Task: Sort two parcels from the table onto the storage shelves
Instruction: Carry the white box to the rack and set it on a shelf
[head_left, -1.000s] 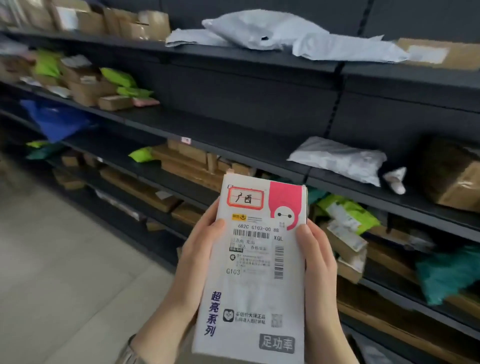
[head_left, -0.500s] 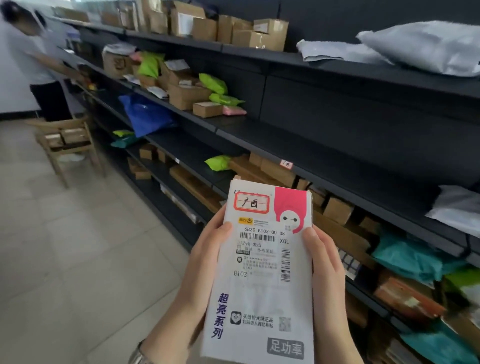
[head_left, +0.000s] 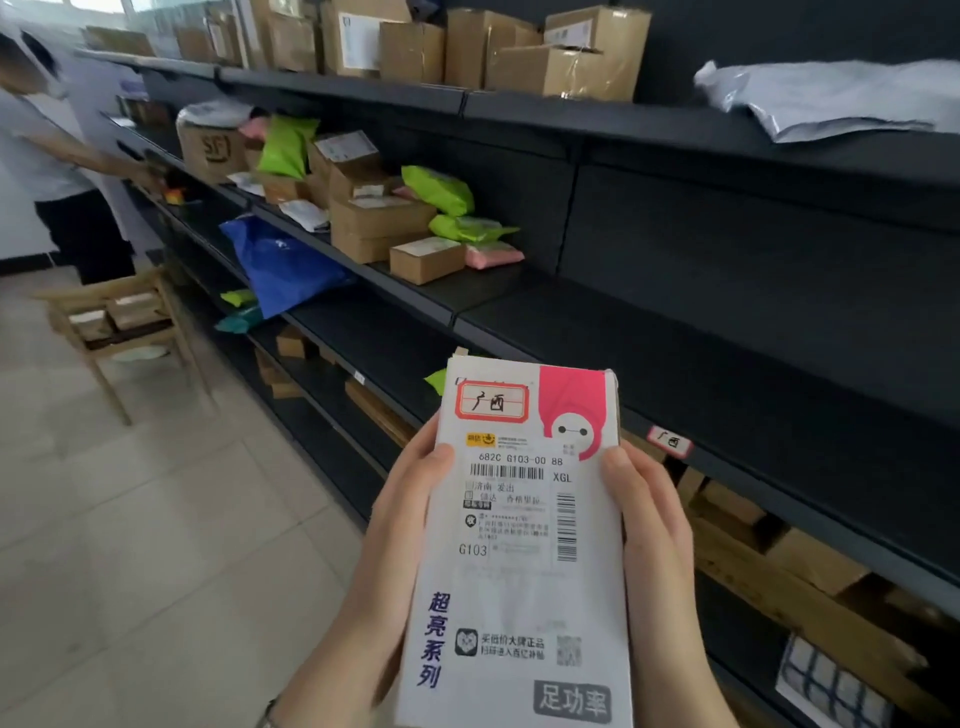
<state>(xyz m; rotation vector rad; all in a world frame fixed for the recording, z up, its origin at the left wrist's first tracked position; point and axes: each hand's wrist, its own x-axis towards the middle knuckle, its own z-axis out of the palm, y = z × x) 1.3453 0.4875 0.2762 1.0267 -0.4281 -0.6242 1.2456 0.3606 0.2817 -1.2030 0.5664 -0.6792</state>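
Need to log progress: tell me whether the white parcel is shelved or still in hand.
Still in hand. The white parcel is gripped by the left hand and right hand, in front of the shelves.

A flat white parcel (head_left: 524, 545) stands upright in the foreground with its printed face toward the camera, pinched along its two long edges in front of the dark storage shelves (head_left: 727, 332). Its face carries a shipping label with barcodes, a red-framed handwritten tag at the top, a pink corner with a cartoon face, and purple characters down the lower left. A matching red-framed tag (head_left: 670, 441) sits on the shelf edge just right of the parcel's top.
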